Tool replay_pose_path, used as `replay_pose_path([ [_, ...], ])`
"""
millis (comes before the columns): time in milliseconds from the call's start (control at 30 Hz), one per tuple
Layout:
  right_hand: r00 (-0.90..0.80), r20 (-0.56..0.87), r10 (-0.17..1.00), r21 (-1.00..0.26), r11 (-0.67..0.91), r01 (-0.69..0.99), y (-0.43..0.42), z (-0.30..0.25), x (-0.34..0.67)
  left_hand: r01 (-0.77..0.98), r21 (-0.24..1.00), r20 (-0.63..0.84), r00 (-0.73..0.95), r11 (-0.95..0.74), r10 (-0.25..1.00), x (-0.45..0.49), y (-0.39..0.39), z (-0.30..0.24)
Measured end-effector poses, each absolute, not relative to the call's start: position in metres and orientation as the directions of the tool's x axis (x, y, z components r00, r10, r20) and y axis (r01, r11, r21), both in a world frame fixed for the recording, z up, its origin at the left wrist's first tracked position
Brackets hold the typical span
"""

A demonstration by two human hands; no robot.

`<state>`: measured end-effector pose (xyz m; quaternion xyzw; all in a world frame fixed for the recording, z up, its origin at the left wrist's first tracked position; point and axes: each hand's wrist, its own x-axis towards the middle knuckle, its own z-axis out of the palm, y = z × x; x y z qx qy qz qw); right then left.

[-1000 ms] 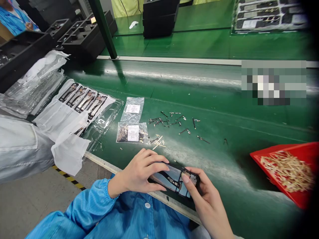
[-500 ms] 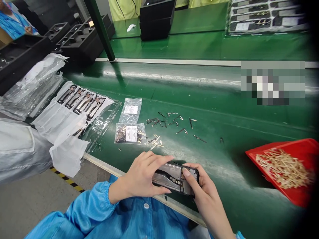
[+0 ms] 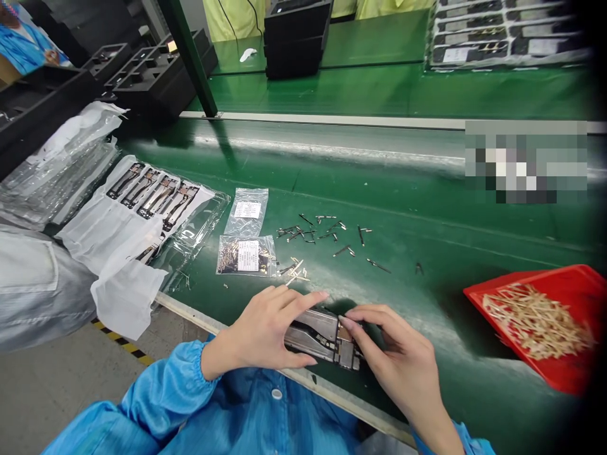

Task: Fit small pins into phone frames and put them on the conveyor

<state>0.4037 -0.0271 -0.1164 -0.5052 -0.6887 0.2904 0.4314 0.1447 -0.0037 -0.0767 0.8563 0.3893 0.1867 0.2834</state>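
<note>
Near the table's front edge lies a phone mid-frame (image 3: 317,332), a grey metal plate with black strips and a small copper-coloured patch at its right end. My left hand (image 3: 268,328) grips it from the left, thumb on the near edge and fingers along the far edge. At the far right corner is my right hand (image 3: 398,354), its thumb and index fingertip pinched together against the frame. Whatever sits between those fingertips is too small to make out. Beyond my hands lie small black flex strips (image 3: 341,225) and a few pale thin strips (image 3: 298,270).
Two labelled plastic bags (image 3: 247,256) lie behind my left hand. A clear tray (image 3: 199,215) of similar frames, partly under white sheet, stands left. At right is a red scoop (image 3: 566,373) full of pale thin strips. Black boxes (image 3: 298,47) stand on the far bench.
My right hand has shifted from gripping the frame's right end to a fingertip pinch at its far corner, baring that end. My left hand keeps its hold.
</note>
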Motion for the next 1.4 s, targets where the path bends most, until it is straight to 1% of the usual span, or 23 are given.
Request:
replay_pose_path([
  [100,-0.191,0.389,0.901,-0.769,0.432,0.471,-0.023,-0.114,0.405,0.52,0.669,0.151,0.606,-0.532,0.781,0.145,-0.001,-0.074],
  [200,-0.276,0.442,0.854,-0.717,0.521,0.464,-0.022,-0.114,0.408,0.523,0.684,0.208,0.529,-0.509,0.823,0.147,-0.001,-0.077],
  [267,-0.301,0.469,0.83,-0.706,0.557,0.436,-0.022,-0.113,0.408,0.512,0.696,0.254,0.481,-0.504,0.839,0.149,0.0,-0.082],
  [333,-0.304,0.487,0.819,-0.713,0.574,0.403,-0.022,-0.11,0.407,0.475,0.717,0.322,0.423,-0.51,0.847,0.151,0.0,-0.088],
  [433,-0.306,0.494,0.814,-0.722,0.58,0.378,-0.022,-0.107,0.402,0.445,0.737,0.425,0.281,-0.509,0.86,0.154,-0.002,-0.098],
  [533,-0.318,0.498,0.807,-0.711,0.59,0.382,-0.023,-0.104,0.399,0.433,0.754,0.472,0.164,-0.493,0.866,0.157,-0.004,-0.106],
  [600,-0.314,0.491,0.813,-0.719,0.581,0.38,-0.023,-0.103,0.399,0.416,0.76,0.495,0.126,-0.499,0.86,0.158,-0.006,-0.11],
  [733,-0.284,0.43,0.857,-0.795,0.508,0.332,-0.023,-0.102,0.398,0.455,0.725,0.516,0.141,-0.518,0.845,0.157,-0.009,-0.119],
  [800,-0.255,0.367,0.895,-0.848,0.434,0.305,-0.023,-0.103,0.397,0.515,0.711,0.449,0.192,-0.479,0.872,0.154,-0.011,-0.125],
  [900,-0.2,0.276,0.94,-0.91,0.323,0.26,-0.023,-0.107,0.396,0.615,0.674,0.301,0.276,-0.408,0.913,0.15,-0.016,-0.133],
  [967,-0.19,0.25,0.949,-0.918,0.295,0.266,-0.024,-0.112,0.397,0.641,0.648,0.274,0.306,-0.411,0.912,0.148,-0.018,-0.137],
  [1100,-0.328,0.239,0.914,-0.868,0.352,0.349,-0.026,-0.117,0.402,0.611,0.619,0.34,0.358,-0.493,0.87,0.146,-0.018,-0.137],
  [1267,-0.468,0.162,0.869,-0.823,0.38,0.421,-0.015,-0.106,0.411,0.549,0.613,0.404,0.401,-0.569,0.822,0.143,-0.006,-0.115],
  [1333,-0.473,0.135,0.871,-0.819,0.367,0.442,0.004,-0.101,0.417,0.534,0.63,0.406,0.393,-0.564,0.825,0.138,0.0,-0.101],
  [1367,-0.433,0.129,0.892,-0.818,0.342,0.463,0.018,-0.1,0.422,0.524,0.649,0.412,0.368,-0.552,0.834,0.135,0.003,-0.094],
  [1400,-0.356,0.126,0.926,-0.822,0.299,0.485,0.035,-0.099,0.428,0.511,0.673,0.423,0.326,-0.534,0.845,0.132,0.004,-0.089],
])
